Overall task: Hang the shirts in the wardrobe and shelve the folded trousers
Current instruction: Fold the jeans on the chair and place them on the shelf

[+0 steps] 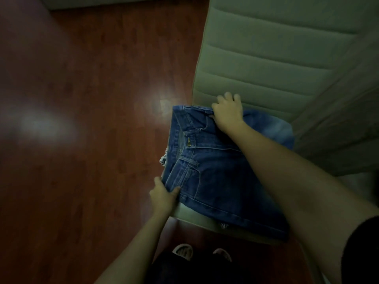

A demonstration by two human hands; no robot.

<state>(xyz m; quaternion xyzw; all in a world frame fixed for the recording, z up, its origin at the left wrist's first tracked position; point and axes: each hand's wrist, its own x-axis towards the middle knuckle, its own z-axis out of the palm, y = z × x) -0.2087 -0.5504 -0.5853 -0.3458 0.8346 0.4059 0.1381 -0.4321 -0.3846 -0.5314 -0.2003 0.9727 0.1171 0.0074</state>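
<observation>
A pair of folded blue denim trousers (215, 171) lies at the corner of a pale quilted mattress (266, 58), waistband and zip facing left. My left hand (164, 196) grips the near left edge of the trousers, thumb on top. My right hand (227, 112) holds the far end at the waistband, fingers curled over it. A bit of white patterned cloth (164, 159) peeks out from under the left side of the trousers, and another bit (224, 225) shows under the front edge. No wardrobe or shelf is in view.
Dark red-brown wooden floor (82, 140) fills the left half, with two glare spots. My feet in light slippers (182, 252) stand close to the mattress corner. A pale ledge or wall base (123, 3) runs along the top edge.
</observation>
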